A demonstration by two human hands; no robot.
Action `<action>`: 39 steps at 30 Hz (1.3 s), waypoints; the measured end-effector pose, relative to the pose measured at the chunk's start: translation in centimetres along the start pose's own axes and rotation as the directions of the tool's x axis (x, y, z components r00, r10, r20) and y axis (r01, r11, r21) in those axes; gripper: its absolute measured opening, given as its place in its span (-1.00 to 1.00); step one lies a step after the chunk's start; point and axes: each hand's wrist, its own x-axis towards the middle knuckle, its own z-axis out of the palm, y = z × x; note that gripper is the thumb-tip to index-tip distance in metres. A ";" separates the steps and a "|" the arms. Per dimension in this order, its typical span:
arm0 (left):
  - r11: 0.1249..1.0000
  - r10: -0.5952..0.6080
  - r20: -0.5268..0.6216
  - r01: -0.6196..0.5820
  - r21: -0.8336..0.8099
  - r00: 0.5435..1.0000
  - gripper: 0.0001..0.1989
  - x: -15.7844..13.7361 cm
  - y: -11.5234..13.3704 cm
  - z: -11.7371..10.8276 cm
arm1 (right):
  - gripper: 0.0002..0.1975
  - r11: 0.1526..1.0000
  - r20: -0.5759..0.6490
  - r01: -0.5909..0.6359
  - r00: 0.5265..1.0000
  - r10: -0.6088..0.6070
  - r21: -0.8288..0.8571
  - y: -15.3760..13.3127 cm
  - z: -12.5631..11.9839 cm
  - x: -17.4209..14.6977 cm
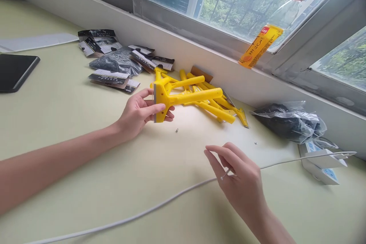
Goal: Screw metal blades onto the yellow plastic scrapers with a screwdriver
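My left hand grips a yellow scraper by its wide head, thumb on the front face. The scraper's blade edge faces left and its handle points right. Lower right, my right hand is closed, with thumb and index fingertip pinched together. A thin metal piece pokes out from under its curled fingers; its kind is unclear. Between the hands a tiny metal part, maybe a screw, lies on the table, and another tiny metal part lies farther right. Behind the held scraper is a pile of yellow scrapers.
Black packaging cards and a dark plastic bag lie at the back left. A white cable crosses the front towards a power strip. Near it sits a clear bag with black contents. An orange-capped bottle stands by the window.
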 end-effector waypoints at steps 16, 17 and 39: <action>0.997 -0.056 0.026 0.054 0.059 0.998 -0.64 0.5 -1.4 0.2 | -0.81 0.994 0.259 -0.086 0.961 0.100 -0.062 0.4 6.7 5.5; 0.997 -0.058 0.028 0.056 0.060 0.998 -0.64 0.4 -1.4 0.2 | -0.80 0.995 0.274 -0.094 0.956 0.101 -0.041 0.4 6.6 5.4; 0.968 -0.195 0.258 0.144 0.205 0.946 -0.72 -3.8 -1.7 2.8 | -0.63 0.973 0.223 0.135 0.959 -0.176 0.186 -2.3 1.3 -1.1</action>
